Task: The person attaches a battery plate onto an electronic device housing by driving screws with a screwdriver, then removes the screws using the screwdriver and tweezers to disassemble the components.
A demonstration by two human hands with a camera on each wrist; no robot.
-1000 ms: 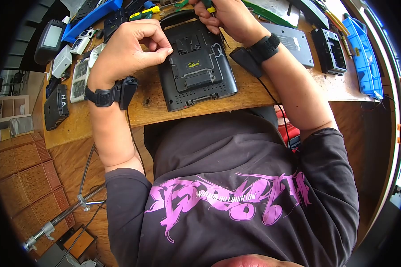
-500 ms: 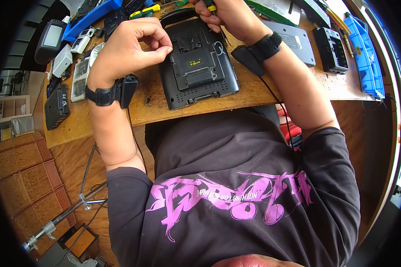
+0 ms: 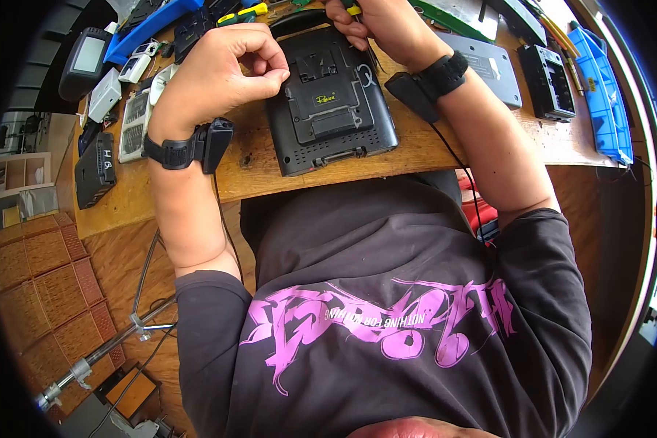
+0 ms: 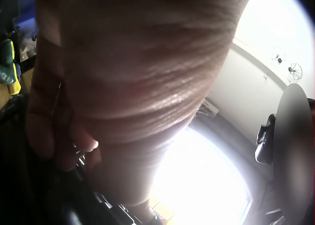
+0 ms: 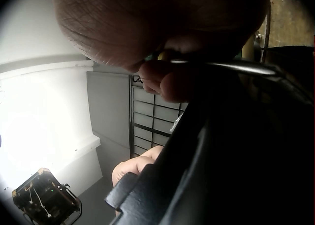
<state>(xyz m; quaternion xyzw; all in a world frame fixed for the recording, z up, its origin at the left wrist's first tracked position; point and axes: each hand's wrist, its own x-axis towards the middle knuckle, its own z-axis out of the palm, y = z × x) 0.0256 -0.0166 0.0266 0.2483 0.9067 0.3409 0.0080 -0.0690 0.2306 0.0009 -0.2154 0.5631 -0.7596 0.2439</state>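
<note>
A black device (image 3: pixel 292 150) lies on the wooden bench, a battery plate (image 3: pixel 328 117) with yellow lettering on its upper face. My left hand (image 3: pixel 212 77) is at its left side, fingers curled and thumb tip meeting the forefinger over its edge. Nothing held shows there; its palm fills much of the left wrist view. Beyond the device's far right corner, my right hand (image 3: pixel 379 29) grips a green and yellow screwdriver (image 3: pixel 354 10). Its metal shaft (image 5: pixel 231 65) runs out past my fingers in the right wrist view, close over the dark device; the tip is hidden.
Another green and yellow tool (image 3: pixel 242 14) lies behind the device. A grey flat box (image 3: pixel 482 66), a black open case (image 3: pixel 547 84) and a blue compartment tray (image 3: pixel 607 102) stand at right. A bit case (image 3: pixel 135 124) and a black battery (image 3: pixel 95 171) sit at left.
The head view has shifted slightly, so the whole scene sits a little farther right and higher. Both hands keep their places at the device, the right still gripping the screwdriver.
</note>
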